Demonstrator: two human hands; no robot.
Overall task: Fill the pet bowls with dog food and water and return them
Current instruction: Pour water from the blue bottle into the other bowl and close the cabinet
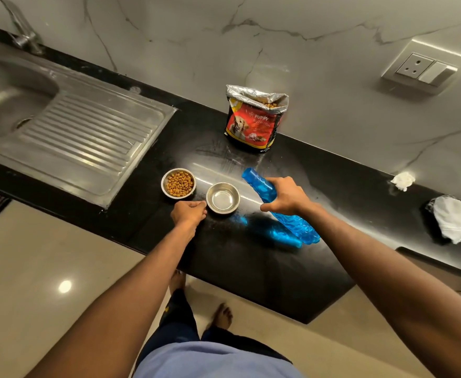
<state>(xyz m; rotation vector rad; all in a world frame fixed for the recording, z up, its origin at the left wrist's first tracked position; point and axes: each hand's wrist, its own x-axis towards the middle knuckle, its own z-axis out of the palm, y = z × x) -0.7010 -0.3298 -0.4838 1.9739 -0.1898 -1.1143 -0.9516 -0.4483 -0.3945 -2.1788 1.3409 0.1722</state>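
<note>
Hands: right grasps tilted blue bottle | left curled, perhaps touching bowl

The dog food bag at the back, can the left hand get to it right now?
Probably yes. The left hand rests by the empty bowl, holding nothing, and bare countertop lies between it and the dog food bag. It would only need to pass over the bowls.

Both arms reach forward: the left hand rests with fingers curled, the right hand grips.
</note>
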